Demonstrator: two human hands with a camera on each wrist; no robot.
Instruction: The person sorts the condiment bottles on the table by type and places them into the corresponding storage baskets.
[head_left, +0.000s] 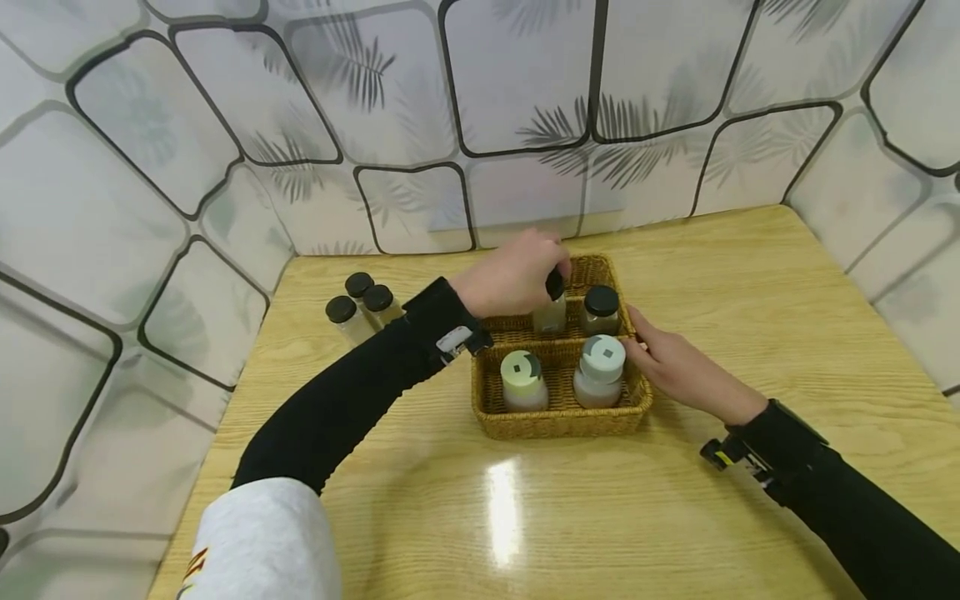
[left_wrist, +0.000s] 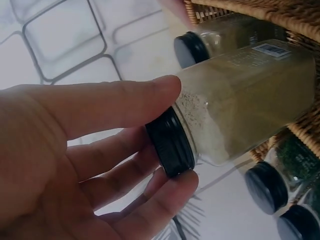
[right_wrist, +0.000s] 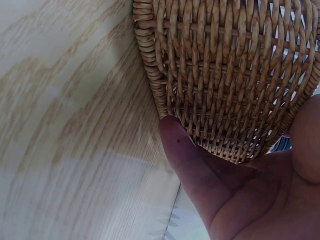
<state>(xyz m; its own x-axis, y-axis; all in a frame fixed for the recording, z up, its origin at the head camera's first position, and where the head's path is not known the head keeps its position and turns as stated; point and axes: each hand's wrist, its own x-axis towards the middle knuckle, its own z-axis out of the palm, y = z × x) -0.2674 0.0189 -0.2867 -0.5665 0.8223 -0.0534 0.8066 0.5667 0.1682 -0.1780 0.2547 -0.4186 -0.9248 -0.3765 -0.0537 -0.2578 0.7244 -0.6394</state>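
Observation:
My left hand point(head_left: 517, 271) pinches the black cap of a clear, square-sided spice jar point(left_wrist: 245, 110) holding pale tan powder. Its thumb lies on one side of the cap and fingertips on the other. This jar is at the rear compartment of a two-part wicker basket point(head_left: 558, 427), beside another black-capped jar point(head_left: 600, 312). In the front compartment stand a jar with a yellow-green lid point(head_left: 523, 383) and one with a pale mint lid point(head_left: 600, 373). My right hand point(head_left: 678, 367) grips the basket's right side; one finger lies along the outer weave in the right wrist view.
Three black-capped jars point(head_left: 352, 321) stand grouped on the wooden table point(head_left: 420, 500), left of the basket and behind my left forearm. Black-capped jars with dark green contents point(left_wrist: 267, 185) show in the left wrist view. Patterned panels point(head_left: 517, 75) enclose the table's back and sides.

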